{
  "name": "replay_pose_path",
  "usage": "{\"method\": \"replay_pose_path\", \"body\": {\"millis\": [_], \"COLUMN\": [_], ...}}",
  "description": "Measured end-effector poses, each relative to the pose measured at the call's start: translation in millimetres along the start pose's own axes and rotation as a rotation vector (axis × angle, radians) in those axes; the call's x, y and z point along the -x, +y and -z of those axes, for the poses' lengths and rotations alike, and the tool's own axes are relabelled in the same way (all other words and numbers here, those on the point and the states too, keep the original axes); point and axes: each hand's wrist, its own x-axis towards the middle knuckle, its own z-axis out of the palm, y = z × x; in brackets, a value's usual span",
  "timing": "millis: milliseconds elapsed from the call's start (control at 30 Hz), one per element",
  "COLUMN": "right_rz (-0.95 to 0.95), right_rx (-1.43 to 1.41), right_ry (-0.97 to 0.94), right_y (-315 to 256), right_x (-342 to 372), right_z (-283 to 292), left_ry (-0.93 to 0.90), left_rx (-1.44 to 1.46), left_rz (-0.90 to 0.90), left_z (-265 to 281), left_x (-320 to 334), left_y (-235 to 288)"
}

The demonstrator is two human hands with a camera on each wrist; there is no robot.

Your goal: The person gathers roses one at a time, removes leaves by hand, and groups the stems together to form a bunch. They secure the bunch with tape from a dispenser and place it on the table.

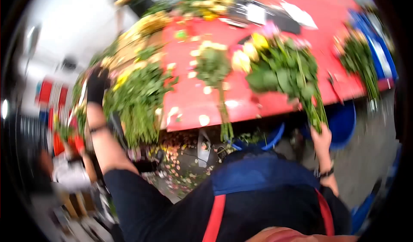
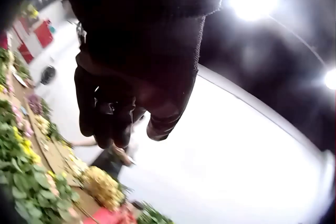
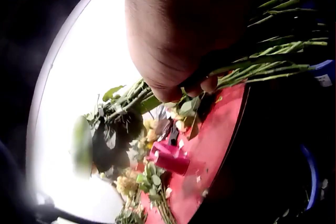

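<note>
My right hand grips the stems of a bunch of roses at the table's front edge. Its yellow, cream and pink blooms point away from me, over broad green leaves. In the right wrist view the bare fingers are curled round the stems. The left hand, in a black glove, is raised at the left beside leafy yellow flowers. In the left wrist view its fingers hang loosely bent, apart from the thumb, with nothing seen between them.
On the red table lie a smaller bunch, scattered petals, and dark plastic wrap. Another bunch lies at the right by a blue box. Blue buckets stand below the edge. Other people are at the left and far side.
</note>
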Motion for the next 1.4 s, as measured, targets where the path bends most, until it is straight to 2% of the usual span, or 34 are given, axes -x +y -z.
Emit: {"method": "replay_pose_path", "body": {"millis": [33, 67, 100, 200, 267, 300, 333, 433, 500, 533, 600, 667, 700, 733, 767, 800, 867, 900, 933, 1000, 1067, 1100, 1167, 1200, 1267, 1333, 1400], "right_rz": [-0.049, 0.012, -0.048, -0.220, -0.213, -0.270, -0.325, -0.326, -0.375, -0.422, -0.166, -0.191, -0.192, -0.189, -0.056, 0.147, 0.216, 0.240, 0.264, 0.285, 0.325, 0.306, 0.279, 0.301, 0.359, 0.522, 0.546], "right_rx": [-0.032, -0.031, 0.016, 0.068, 0.097, -0.009, -0.117, -0.127, -0.183, -0.202, 0.221, 0.368, 0.610, 0.851, 0.877, 0.756, 0.339, 0.194, 0.047, -0.040, -0.195, -0.158, -0.094, -0.017, 0.130, 0.301, 0.507], "right_ry": [0.087, 0.205, 0.244, 0.285, 0.343, 0.323, 0.299, 0.283, 0.179, 0.115, 0.062, -0.088, -0.027, 0.045, 0.111, 0.223, 0.103, 0.006, -0.085, -0.420, -0.630, -0.635, -0.639, -0.570, -0.438, -0.298, -0.308], "right_y": [7, 23, 31, 55, 91, 100, 107, 160, 187, 202, 223, 243, 209, 167, 155, 122, 77, 51, 25, -23, -67, -84, -120, -133, -153, -173, -177], "right_x": [-5, -12, -21, -58, -92, -106, -118, -134, -142, -144, -144, -147, -142, -138, -138, -136, -133, -125, -115, -92, -72, -69, -64, -60, -55, -41, -32], "right_z": [7, 12, 21, 35, 27, 25, 21, 10, -9, -13, -18, -23, -21, -15, -15, -16, -39, -64, -94, -156, -218, -245, -296, -315, -348, -367, -387], "left_ry": [-0.152, -0.276, -0.372, -0.566, -0.618, -0.641, -0.659, -0.703, -0.668, -0.617, -0.611, -0.517, -0.500, -0.505, -0.401, -0.302, -0.517, -0.523, -0.642, -0.751, -0.896, -0.882, -0.879, -0.887, -0.873, -0.721, -0.535], "left_rx": [-0.053, -0.097, -0.148, 0.008, -0.044, -0.038, -0.032, -0.129, -0.163, -0.108, -0.243, -0.491, -0.491, -0.552, -0.637, -0.722, -0.409, -0.319, -0.146, -0.214, -0.319, -0.354, -0.384, -0.410, -0.382, -0.334, -0.263], "left_rz": [-0.046, -0.094, -0.195, 0.081, 0.264, 0.306, 0.348, 0.307, 0.277, 0.322, 0.310, 0.104, 0.171, 0.178, 0.068, -0.040, 0.369, 0.563, 0.619, 0.443, -0.024, 0.299, 0.186, 0.098, 0.151, 0.084, 0.012], "left_z": [-40, -74, -109, -192, -233, -247, -259, -276, -274, -273, -264, -254, -249, -247, -246, -246, -257, -264, -264, -274, -276, -272, -250, -231, -192, -142, -87], "left_x": [30, 65, 107, 202, 238, 252, 264, 293, 303, 308, 311, 318, 321, 327, 333, 340, 329, 328, 324, 320, 315, 306, 299, 290, 280, 265, 248], "left_y": [-8, -17, -27, -58, -70, -82, -94, -107, -121, -130, -147, -178, -211, -216, -242, -267, -230, -215, -249, -241, -268, -225, -230, -227, -260, -279, -305]}}
